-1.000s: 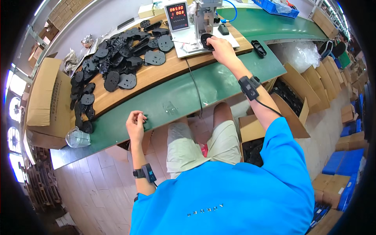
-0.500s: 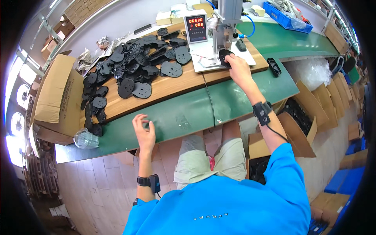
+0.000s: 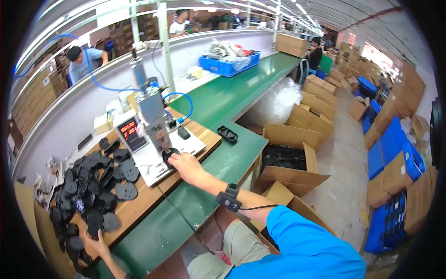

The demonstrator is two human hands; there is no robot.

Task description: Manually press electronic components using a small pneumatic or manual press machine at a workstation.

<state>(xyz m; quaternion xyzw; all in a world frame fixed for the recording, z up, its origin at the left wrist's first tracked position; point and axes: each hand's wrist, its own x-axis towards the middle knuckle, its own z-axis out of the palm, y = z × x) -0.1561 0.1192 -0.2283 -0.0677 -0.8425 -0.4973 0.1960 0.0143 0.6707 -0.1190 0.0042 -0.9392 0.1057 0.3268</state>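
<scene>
My right hand [image 3: 185, 167] is closed on a black plastic part [image 3: 169, 155] beneath the metal head of a bench press [image 3: 160, 135]. Farther left, my left hand [image 3: 96, 244] pinches a flat black plate [image 3: 95, 224] at the near edge of the heap. That heap of black plastic parts [image 3: 88, 186] covers much of the wooden board [image 3: 139, 204]. The press stands on a white base [image 3: 191, 145] beside a display box with red digits [image 3: 132, 133].
A black oval part [image 3: 227, 134] lies on the green bench [image 3: 241, 160] right of the press. Open cartons [image 3: 290, 174], one full of black parts, stand beyond the bench. A blue crate [image 3: 227, 65] sits farther back. Other people work in the distance.
The view has swung to the right. My left hand, formerly loose above the bench's front edge, has reached the heap and taken hold of a plate. My right hand remains at the press.
</scene>
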